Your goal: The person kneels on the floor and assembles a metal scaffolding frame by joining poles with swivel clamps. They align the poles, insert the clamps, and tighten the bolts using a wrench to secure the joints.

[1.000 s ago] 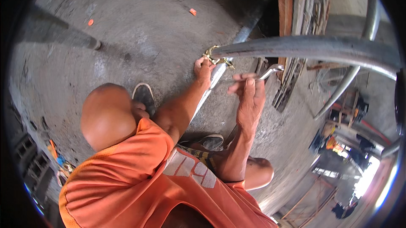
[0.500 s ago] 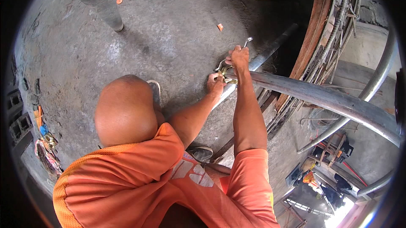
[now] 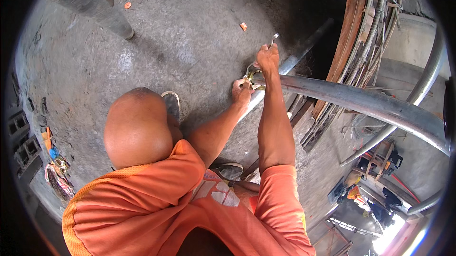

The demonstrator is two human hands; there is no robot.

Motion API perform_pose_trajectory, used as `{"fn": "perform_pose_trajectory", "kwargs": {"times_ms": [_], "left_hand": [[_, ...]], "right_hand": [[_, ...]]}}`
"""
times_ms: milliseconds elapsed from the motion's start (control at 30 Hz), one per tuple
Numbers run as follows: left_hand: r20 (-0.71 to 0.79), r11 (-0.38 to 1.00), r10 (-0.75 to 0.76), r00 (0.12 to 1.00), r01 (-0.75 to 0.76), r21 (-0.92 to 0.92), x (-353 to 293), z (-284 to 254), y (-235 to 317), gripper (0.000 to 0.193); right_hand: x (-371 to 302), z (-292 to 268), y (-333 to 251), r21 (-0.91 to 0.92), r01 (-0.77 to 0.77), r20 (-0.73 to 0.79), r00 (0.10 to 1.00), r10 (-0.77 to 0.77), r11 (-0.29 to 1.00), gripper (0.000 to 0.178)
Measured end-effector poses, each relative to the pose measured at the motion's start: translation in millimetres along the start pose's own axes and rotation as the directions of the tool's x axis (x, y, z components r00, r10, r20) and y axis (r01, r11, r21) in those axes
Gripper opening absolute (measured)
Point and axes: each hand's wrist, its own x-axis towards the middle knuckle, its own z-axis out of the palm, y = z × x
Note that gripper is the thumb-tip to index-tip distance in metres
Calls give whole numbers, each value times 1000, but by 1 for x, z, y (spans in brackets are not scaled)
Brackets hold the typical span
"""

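A brass-coloured pipe clamp [image 3: 256,79] sits where two grey metal pipes meet, close to the floor. My left hand [image 3: 242,92] is closed at the near-left side of it, with the fingertips pinched on its edge. Just beyond, my right hand [image 3: 268,58] is wrapped round a wrench [image 3: 275,36]. One shiny end of the wrench sticks out past the knuckles; its other end reaches down toward the clamp, partly hidden by my fingers. The thicker pipe [image 3: 361,101] runs off to the right beneath my right forearm, while the other pipe [image 3: 298,58] lies slantwise under both hands.
Wooden planks and rods [image 3: 349,42] are stacked at the right. A round post [image 3: 107,16] stands at the far left, and small orange scraps [image 3: 243,26] lie on the concrete floor. Hollow blocks [image 3: 26,151] line the left edge. My shoe [image 3: 230,170] is near the pipes.
The view has shifted slightly. My right hand and the wrench have moved a little farther away from me. My left hand keeps its pinch at the clamp.
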Motion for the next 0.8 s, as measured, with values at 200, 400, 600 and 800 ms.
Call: {"fn": "perform_pose_trajectory", "kwargs": {"times_ms": [200,400,600,800], "left_hand": [[39,998,20,999,-23,59,-15,-4,10,41],[86,993,102,991,-107,57,4,-10,-16,43],[151,979,189,970,-198,42,12,-15,-27,45],[104,989,129,986,-135,58,8,-14,-24,46]], "right_hand": [[-111,16,3,-171,465,-84,871,-483,869,18],[-157,17,0,-681,616,408,768,-493,395,14],[-127,46,-32,-440,684,878,462,122,582,18],[-136,85,0,-244,780,905,397,-155,576,32]]}}
